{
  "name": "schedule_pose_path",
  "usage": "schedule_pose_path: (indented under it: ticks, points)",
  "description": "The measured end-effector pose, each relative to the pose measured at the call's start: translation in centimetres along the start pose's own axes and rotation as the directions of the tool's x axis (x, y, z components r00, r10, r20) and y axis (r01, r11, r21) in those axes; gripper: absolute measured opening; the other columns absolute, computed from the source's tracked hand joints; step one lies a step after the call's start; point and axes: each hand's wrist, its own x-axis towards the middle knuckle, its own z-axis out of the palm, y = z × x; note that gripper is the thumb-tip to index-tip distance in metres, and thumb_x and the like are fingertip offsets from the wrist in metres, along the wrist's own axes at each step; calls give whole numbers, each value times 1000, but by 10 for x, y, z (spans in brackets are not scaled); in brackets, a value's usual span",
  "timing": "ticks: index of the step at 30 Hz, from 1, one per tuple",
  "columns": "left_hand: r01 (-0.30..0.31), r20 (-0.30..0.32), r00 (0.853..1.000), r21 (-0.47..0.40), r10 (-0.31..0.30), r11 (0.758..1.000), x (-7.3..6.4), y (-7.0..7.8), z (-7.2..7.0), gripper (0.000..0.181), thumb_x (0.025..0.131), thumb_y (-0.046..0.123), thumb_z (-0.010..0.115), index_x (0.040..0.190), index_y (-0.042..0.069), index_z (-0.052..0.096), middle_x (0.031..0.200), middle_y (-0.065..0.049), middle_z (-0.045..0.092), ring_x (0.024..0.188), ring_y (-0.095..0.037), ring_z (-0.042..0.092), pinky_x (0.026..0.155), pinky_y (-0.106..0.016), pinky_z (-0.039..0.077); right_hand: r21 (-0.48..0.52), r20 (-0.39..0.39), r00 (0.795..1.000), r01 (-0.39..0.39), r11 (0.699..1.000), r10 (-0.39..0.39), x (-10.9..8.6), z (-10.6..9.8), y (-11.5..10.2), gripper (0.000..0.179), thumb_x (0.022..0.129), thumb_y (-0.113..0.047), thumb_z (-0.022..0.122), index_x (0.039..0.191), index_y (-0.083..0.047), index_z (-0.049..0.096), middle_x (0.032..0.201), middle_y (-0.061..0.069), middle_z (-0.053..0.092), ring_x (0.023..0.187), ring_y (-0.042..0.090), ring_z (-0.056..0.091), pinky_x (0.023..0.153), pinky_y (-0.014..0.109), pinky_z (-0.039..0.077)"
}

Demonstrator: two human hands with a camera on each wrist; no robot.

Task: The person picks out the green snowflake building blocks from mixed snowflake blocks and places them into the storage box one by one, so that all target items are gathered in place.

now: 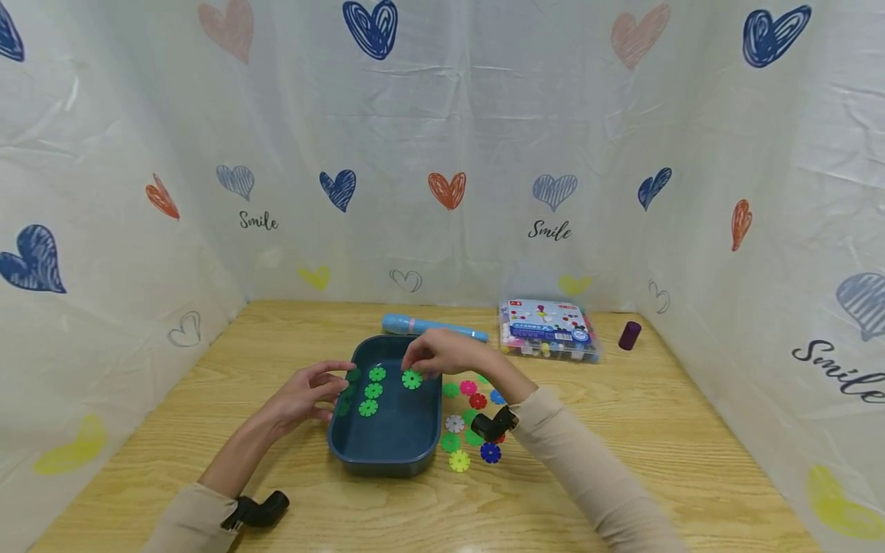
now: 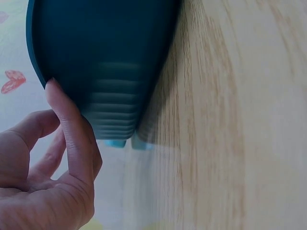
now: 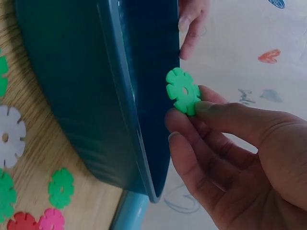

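Note:
A dark blue-green plastic bin (image 1: 387,466) stands on the table. Inside it, several green flower-shaped discs (image 1: 373,391) lie in a column on the floor. My right hand (image 1: 442,355) pinches another green flower-shaped disc (image 3: 183,91) by its edge, between thumb and fingers, above the bin's right half. My left hand (image 1: 307,395) is at the bin's left rim. In the left wrist view, its fingertip (image 2: 55,88) touches the rim, and the other fingers are bent loosely outside.
Right of the bin lie loose discs in several colours, including a yellow disc (image 1: 459,461) and a white disc (image 3: 10,136). Behind stand a light blue tube (image 1: 429,326) and a clear-lidded box (image 1: 549,330) of small parts. A dark purple cylinder (image 1: 630,336) is at far right.

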Motion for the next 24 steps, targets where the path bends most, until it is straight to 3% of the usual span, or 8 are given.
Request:
schedule_pose_path:
  ticks: [7,15,24]
  points:
    - [11,-2,1000,5,-11,1000,0,0,0,50,99,25,59,144,10,44,124,-20,59,92,-24,65,67,-29,59,-5,30,1000,-7,1000,7,15,5,-7,17,98,-10,58,107,-11,73,94,2,73,78,15,71,67,20,56]
    - [8,1,1000,9,-8,1000,1,0,0,49,100,24,58,144,11,44,124,-18,59,89,-21,64,66,-29,58,39,86,996,-5,999,1,28,8,-11,19,98,-6,57,111,-4,72,96,8,74,85,33,73,64,23,57]
    - [-4,19,1000,14,4,1000,-1,2,-2,51,100,26,58,145,9,42,120,-16,60,90,-21,63,65,-27,58,127,152,988,-40,991,20,44,13,-17,23,98,-2,55,116,-3,70,97,11,74,87,36,72,70,29,60]
